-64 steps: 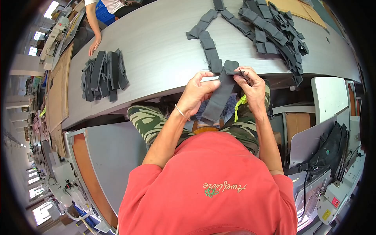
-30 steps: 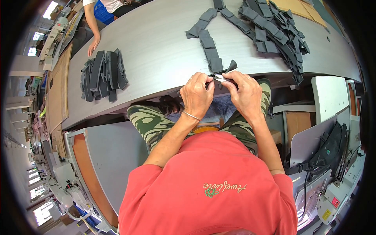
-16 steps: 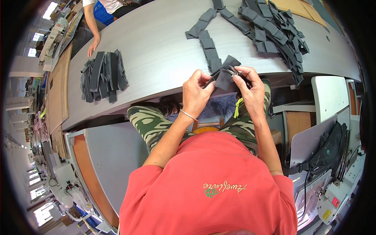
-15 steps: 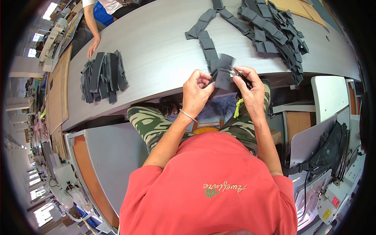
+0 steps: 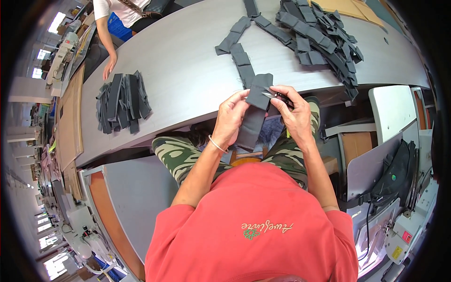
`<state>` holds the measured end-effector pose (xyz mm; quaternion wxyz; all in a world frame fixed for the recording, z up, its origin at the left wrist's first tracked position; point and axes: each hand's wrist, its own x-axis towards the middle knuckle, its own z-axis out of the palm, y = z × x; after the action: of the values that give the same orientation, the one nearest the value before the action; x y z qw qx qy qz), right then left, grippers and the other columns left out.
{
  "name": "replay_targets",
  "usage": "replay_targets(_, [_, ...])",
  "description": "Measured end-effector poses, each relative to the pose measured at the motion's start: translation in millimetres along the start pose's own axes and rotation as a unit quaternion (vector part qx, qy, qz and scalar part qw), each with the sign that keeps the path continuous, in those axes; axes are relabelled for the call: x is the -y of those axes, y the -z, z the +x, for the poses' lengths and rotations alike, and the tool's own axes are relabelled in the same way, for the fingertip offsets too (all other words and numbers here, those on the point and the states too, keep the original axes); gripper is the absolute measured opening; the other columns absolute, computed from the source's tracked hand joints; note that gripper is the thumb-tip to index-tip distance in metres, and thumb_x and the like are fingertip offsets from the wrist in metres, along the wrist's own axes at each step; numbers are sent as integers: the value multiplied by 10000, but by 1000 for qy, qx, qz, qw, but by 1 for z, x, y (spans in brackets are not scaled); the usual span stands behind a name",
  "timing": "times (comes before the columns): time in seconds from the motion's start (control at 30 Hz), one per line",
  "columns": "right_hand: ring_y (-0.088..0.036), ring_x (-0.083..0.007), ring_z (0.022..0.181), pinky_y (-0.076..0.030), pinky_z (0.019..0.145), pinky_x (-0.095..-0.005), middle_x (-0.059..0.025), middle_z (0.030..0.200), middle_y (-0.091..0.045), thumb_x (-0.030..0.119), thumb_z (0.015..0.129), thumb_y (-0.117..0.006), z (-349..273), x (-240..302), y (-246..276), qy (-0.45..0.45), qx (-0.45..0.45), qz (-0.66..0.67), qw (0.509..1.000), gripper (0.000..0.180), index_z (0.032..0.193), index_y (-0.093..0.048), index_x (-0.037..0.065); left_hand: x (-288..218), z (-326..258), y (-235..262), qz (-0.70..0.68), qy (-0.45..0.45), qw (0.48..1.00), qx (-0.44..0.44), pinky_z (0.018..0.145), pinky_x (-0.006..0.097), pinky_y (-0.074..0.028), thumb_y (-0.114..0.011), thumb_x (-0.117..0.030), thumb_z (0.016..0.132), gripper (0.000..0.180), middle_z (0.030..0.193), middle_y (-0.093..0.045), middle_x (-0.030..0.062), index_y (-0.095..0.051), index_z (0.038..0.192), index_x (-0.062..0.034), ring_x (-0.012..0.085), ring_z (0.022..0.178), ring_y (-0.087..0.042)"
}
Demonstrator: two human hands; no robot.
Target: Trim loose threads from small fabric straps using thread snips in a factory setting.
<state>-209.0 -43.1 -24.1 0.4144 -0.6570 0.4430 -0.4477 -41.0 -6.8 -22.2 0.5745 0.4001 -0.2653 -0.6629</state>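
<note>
Clamps dark grey fabric strip (image 5: pixel 255 113) by its left edge in left hand (image 5: pixel 228 117); extends it above and below the grip. Clasps black-handled snips (image 5: pixel 280 97) in right hand (image 5: pixel 297 115), just right of that grip, pointing metal tips at the strip's right side. On table (image 5: pixel 188 70) beyond the grip: chain of joined dark pieces (image 5: pixel 243 61). Well left: bundle of loose strips (image 5: pixel 123 101). Beyond, rightward: dark heap (image 5: pixel 315 38).
</note>
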Motion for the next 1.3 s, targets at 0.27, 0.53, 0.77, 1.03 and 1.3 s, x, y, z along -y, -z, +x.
replay_targets(0.27, [-608,-222,769,-465,707,-299,-72,871,-664,61,769,-663,1,4,8,84,-16,-112,990,183,951,-666,74,6,2,8,27,3,1000,-15,701,315,-565,-586,-146,912,215,928,-658,125,-577,1036,30,222,776,-670])
replay_targets(0.53, [-610,-220,762,-463,693,-300,-67,832,-662,54,762,-661,4,8,11,64,-49,-91,993,171,932,-671,66,5,1,10,24,3,1000,-18,691,318,-572,-585,-117,906,190,917,-661,131,-584,1024,32,222,762,-674])
replay_targets(0.77, [-601,-247,754,-451,661,-333,-68,816,-653,60,743,-668,6,5,10,170,-27,-227,959,135,877,-664,62,5,-1,7,39,7,999,-4,726,318,-568,-588,-42,878,229,966,-651,132,-570,1091,43,219,799,-668])
replay_targets(1.03, [-560,-113,749,-451,731,-235,-24,877,-647,82,763,-702,3,15,10,-22,-5,37,999,265,1021,-646,65,10,-1,10,25,-17,999,19,746,306,-560,-570,14,861,195,958,-642,111,-568,1056,27,194,794,-658])
replay_targets(1.3, [-559,-186,600,-432,577,-293,-40,718,-576,-83,559,-583,-6,-2,-4,174,18,-58,983,322,840,-662,51,2,-1,5,5,-12,1000,-24,668,181,-444,-621,-25,840,66,830,-590,-4,-612,905,-35,75,704,-532])
